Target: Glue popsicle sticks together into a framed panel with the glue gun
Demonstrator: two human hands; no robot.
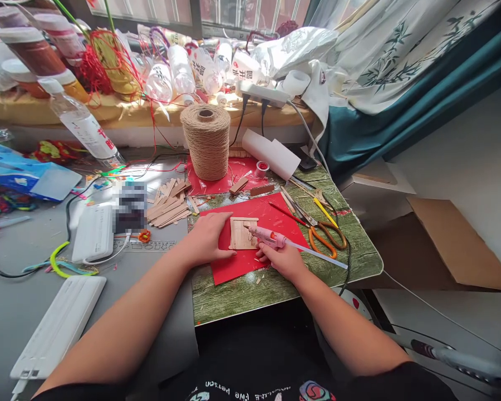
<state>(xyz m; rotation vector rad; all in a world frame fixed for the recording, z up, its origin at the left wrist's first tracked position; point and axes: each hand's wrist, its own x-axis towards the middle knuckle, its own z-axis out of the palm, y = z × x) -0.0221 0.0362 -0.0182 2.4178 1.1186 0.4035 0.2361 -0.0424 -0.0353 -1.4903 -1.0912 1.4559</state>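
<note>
A pink hot glue gun point(271, 236) is in my right hand point(284, 260), with the fingers wrapped round its handle. Its nozzle points left over a small square panel of wooden craft sticks point(239, 236), and a clear glue stick point(317, 254) juts out of its back end. My left hand point(209, 236) lies at the panel's left side, thumb and fingers spread apart; whether the fingertips touch the wood I cannot tell. Under the panel is a sheet of red paper point(229, 269). Tiny wood scraps point(259, 278) lie at its near edge.
Orange-handled scissors point(326, 236) and a red pencil point(290, 215) lie right of the panel. Behind stand a twine spool point(206, 142) and a paper roll point(275, 156). Loose craft sticks point(169, 205) are heaped left, near a white power bank point(94, 234). A black cord point(349, 262) hangs over the right edge.
</note>
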